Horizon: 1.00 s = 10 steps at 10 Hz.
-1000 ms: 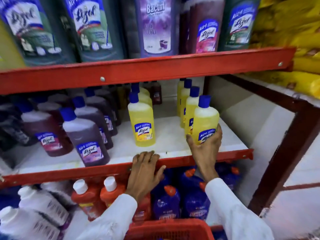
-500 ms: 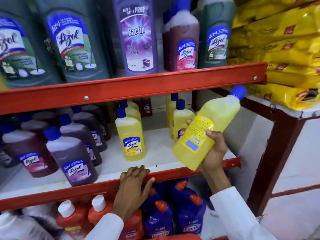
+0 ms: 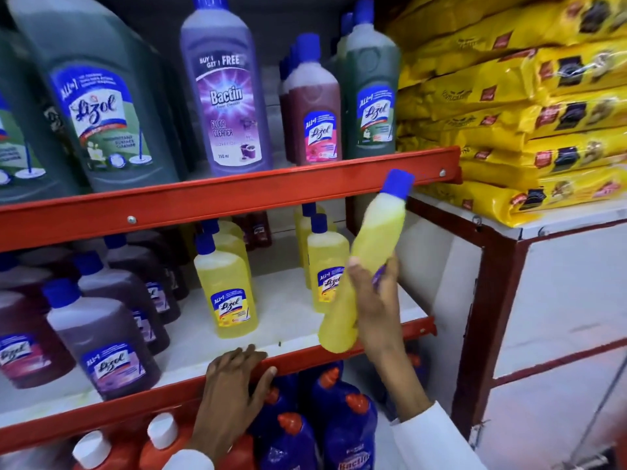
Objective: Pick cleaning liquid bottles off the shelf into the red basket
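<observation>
My right hand (image 3: 378, 307) grips a yellow cleaning liquid bottle (image 3: 369, 262) with a blue cap, held tilted in front of the middle shelf's right end, cap up and to the right. My left hand (image 3: 234, 391) rests flat on the red front rail of the middle shelf (image 3: 135, 408), fingers spread, holding nothing. More yellow bottles (image 3: 225, 286) stand on that shelf, with another row (image 3: 325, 262) just behind the held bottle. The red basket is out of view.
Dark purple and maroon bottles (image 3: 101, 344) fill the shelf's left. Large green and purple bottles (image 3: 224, 86) stand on the upper shelf (image 3: 237, 195). Blue and orange bottles (image 3: 339, 418) sit below. Yellow packets (image 3: 526, 113) are stacked on a white cabinet (image 3: 559, 300) at the right.
My right hand took a yellow bottle off the shelf, lifted it out and turned it edge-on. My left hand stayed on the rail. The view tilted up, and the basket dropped out of sight.
</observation>
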### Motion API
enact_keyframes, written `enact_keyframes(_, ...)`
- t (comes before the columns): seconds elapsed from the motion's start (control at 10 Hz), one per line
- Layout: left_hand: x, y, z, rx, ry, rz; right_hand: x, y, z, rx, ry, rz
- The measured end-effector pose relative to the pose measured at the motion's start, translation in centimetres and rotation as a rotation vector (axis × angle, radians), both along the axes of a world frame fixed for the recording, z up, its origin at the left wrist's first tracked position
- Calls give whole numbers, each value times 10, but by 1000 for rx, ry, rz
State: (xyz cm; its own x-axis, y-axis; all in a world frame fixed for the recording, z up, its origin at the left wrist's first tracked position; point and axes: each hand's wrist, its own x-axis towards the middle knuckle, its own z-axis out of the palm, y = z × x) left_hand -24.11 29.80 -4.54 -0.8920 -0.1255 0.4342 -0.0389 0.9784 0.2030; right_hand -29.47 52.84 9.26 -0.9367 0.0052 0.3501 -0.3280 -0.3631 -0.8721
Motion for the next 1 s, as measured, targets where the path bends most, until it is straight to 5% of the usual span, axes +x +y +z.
enact_keyframes(0.1,0,1,0,-3,13,5,-4,-9,-16,338,188,-257)
enact_keyframes(1.0,-1,6,5,14,-29,35,-81,-23,-64,623,90,-244)
